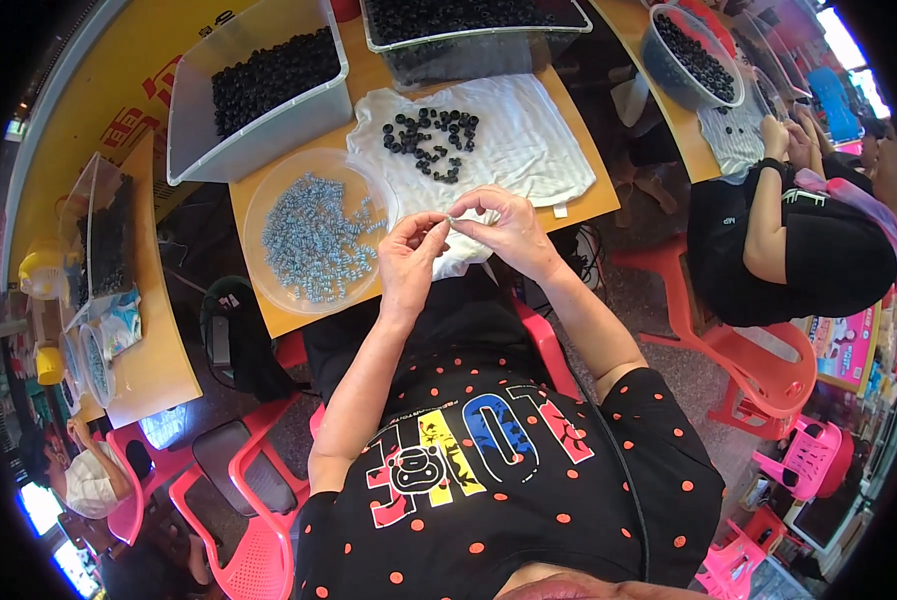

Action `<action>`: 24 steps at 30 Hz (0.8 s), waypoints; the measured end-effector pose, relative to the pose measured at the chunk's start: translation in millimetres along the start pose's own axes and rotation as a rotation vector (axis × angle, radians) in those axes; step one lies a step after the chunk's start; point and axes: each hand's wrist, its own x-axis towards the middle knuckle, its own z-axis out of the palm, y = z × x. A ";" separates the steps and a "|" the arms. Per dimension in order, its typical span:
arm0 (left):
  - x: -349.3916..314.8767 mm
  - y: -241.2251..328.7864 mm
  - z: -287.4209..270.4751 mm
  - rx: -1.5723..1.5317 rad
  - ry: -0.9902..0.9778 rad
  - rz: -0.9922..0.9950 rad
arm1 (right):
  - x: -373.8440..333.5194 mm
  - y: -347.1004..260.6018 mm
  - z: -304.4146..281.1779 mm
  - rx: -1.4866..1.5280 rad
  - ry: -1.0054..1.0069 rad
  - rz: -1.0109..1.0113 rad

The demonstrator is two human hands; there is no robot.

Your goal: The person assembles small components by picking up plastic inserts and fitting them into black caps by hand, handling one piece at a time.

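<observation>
Both hands meet mid-frame just above the counter (298,322) edge, left hand (409,255) & right hand (505,228) w/ each grip pinched together on one tiny pale part (451,218), prob. for close fitting, w/ round dish of grey-white bits (313,237) beside left and black rings (430,131) on white cloth (528,150) just above.

Soft white cloth (528,140) — matt, creased — on a smooth wooden worktop (368,75); clear glossy plastic bowl (268,190), matt black rings (430,132).

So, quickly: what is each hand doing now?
Left hand: fingers pinched on a small part, too small to identify.
Right hand: fingers pinched at the same spot.
</observation>
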 end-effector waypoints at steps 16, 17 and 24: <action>5.5 -7.7 2.2 0.152 0.018 0.089 | -2.4 19.6 5.4 0.365 0.006 0.319; 7.0 -8.0 0.5 0.254 0.027 0.066 | -2.6 20.0 5.2 0.392 0.053 0.298; 14.4 -6.8 -0.7 0.884 0.028 0.336 | -1.6 14.8 -6.1 0.094 0.127 0.154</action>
